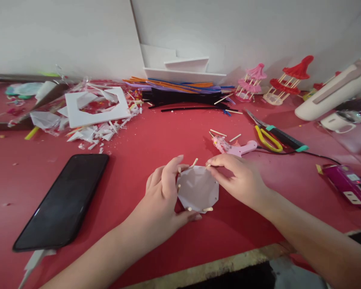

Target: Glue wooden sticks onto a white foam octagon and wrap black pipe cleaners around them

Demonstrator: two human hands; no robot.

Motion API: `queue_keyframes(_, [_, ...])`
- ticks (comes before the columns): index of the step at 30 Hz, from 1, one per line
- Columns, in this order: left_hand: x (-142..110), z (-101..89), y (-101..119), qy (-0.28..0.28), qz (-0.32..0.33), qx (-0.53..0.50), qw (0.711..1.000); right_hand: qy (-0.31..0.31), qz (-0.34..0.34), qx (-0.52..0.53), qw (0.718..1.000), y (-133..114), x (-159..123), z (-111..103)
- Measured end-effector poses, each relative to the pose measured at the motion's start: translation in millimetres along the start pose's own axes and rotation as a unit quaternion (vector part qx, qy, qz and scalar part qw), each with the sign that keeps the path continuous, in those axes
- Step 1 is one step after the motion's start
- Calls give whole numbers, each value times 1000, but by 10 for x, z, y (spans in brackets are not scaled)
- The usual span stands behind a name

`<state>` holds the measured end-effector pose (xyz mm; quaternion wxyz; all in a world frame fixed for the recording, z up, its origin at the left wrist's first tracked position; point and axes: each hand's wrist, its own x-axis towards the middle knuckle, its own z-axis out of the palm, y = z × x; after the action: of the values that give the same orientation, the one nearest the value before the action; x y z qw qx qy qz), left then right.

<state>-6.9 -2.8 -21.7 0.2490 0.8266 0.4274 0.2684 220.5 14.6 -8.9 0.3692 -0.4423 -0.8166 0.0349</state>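
Observation:
A white many-sided foam board piece (pixel 197 188) is in front of me, with several short wooden sticks (pixel 195 162) standing at holes along its edge. My left hand (pixel 165 192) curls around the left side of the board, thumb at the near edge and fingers at the far edge, gripping it. At the far right corner, my right hand (pixel 237 178) pinches a small wooden stick (pixel 208 165) between thumb and forefinger. Two bare holes show on the board's right side. Just beyond my right hand lies a pink glue gun (pixel 239 149).
A black phone (pixel 63 200) on a cable lies left. Foam scraps and a cut-out white frame (pixel 74 114) are at the back left. Pipe cleaners (pixel 180 98) lie along the wall. Yellow-handled scissors (pixel 269 138), a purple power strip (pixel 349 184) and small pagoda models (pixel 289 82) are right.

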Motion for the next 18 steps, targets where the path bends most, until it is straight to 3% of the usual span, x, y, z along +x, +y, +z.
queue_keyframes(4, [4, -5, 0, 2, 0, 4, 1000, 0, 15, 25, 1000, 15, 96, -123])
queue_keyframes(7, [8, -11, -5, 2, -1, 18, 1000, 40, 81, 6, 996, 252, 302, -267])
queue_keyframes(8, [9, -13, -9, 1, 2, 23, 1000, 26, 99, -24, 994, 377, 394, -307])
queue_keyframes(11, [8, -18, -21, -9, 0, 21, 1000, -170, 145, -128, 966, 782, 683, -364])
queue_keyframes(12, [6, -21, -24, -13, -4, 13, 1000, -203, 143, -135, 959, 896, 769, -357])
queue_keyframes(15, [0, -45, -25, -35, -23, -24, 999, -274, 124, -143, 943, 1113, 959, -278])
queue_keyframes(18, [8, -90, -13, -75, -43, -61, 994, -307, 120, -157, 931, 1178, 1057, -201])
